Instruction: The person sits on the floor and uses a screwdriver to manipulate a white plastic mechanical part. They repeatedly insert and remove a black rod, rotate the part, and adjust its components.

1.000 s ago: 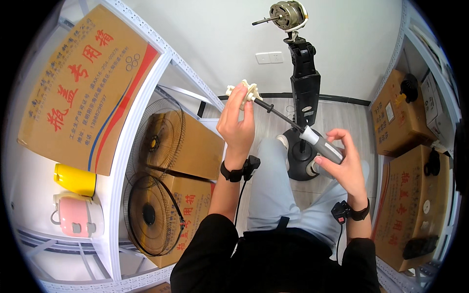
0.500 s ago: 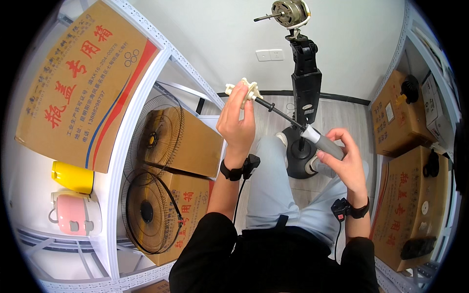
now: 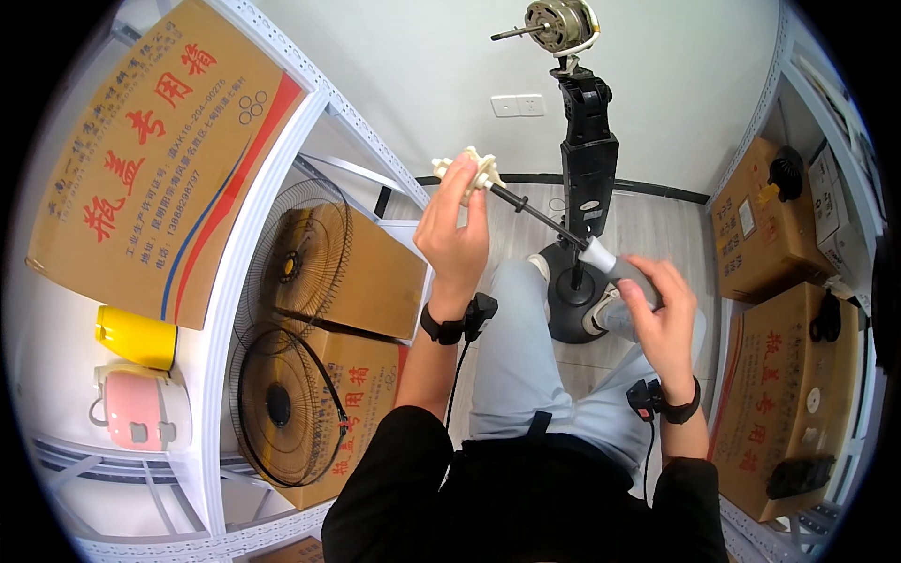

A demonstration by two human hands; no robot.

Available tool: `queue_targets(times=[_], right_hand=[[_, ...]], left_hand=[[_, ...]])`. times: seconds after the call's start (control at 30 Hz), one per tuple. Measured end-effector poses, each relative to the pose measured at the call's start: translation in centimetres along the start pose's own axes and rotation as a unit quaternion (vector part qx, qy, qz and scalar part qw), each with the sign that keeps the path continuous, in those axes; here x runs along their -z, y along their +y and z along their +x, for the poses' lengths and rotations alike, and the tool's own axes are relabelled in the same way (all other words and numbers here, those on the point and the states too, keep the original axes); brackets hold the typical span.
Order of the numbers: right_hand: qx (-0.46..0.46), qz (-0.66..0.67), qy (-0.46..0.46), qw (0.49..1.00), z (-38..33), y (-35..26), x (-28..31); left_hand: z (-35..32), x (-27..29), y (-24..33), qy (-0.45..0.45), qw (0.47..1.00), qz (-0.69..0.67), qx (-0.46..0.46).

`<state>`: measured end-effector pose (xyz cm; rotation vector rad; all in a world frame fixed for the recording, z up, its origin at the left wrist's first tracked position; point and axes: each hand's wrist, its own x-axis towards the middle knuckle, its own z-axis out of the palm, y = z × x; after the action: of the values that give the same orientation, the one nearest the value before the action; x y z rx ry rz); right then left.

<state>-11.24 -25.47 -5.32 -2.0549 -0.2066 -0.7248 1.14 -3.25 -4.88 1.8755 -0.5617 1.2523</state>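
My left hand (image 3: pixel 454 242) pinches a cream-coloured plastic part (image 3: pixel 484 169) with knobby edges, raised left of the stand. A screwdriver (image 3: pixel 598 254) with a white and grey handle slants down to the right from that part, and its dark shaft meets the part, which hides the tip. My right hand (image 3: pixel 668 314) is closed round the rear of the handle, thumb on top. Beyond my hands stands a black fan stand (image 3: pixel 589 161) with a bare metal motor (image 3: pixel 559 26) on top, its shaft pointing left.
On the left, shelving (image 3: pixel 211 375) holds cardboard boxes (image 3: pixel 361 272), wire fan grilles (image 3: pixel 282 403), a pink appliance (image 3: pixel 136 408) and a yellow container (image 3: pixel 136 338). More boxes (image 3: pixel 779 394) with black parts (image 3: pixel 801 477) on top stand at the right. The round stand base (image 3: pixel 572 324) is between my feet.
My right hand has shifted its grip on the screwdriver handle, with its fingers now higher over the end. The left hand and the cream part have barely moved.
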Motion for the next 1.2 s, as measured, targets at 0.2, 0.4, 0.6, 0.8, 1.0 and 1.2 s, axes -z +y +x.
queue_targets(times=[0.2, 0.4, 0.6, 0.8, 1.0, 1.2], right_hand=[[-0.104, 0.056, -0.035, 0.992, -0.6, -0.9, 0.1], [-0.066, 0.104, -0.068, 0.990, -1.0, -0.6, -0.4], [-0.381, 0.647, -0.241, 0.615, -1.2, 2.4, -1.0], [-0.337, 0.464, -0.180, 0.799, -2.0, 2.4, -3.0], [-0.303, 0.412, -0.141, 0.847, -2.1, 2.3, -3.3], [-0.329, 0.480, -0.182, 0.793, -2.3, 2.4, -3.0]], left_hand=[[0.5, -0.3, 0.4, 0.010, 0.999, -0.013, -0.028], [0.8, 0.2, 0.5, 0.000, 0.999, -0.023, -0.035], [1.2, 0.4, 0.2, -0.015, 0.997, -0.038, -0.063], [2.0, 0.2, -0.1, -0.019, 0.996, -0.017, -0.089], [2.3, -0.2, -0.1, -0.012, 0.990, -0.015, -0.139], [2.0, -0.2, 0.0, -0.016, 0.989, -0.012, -0.146]])
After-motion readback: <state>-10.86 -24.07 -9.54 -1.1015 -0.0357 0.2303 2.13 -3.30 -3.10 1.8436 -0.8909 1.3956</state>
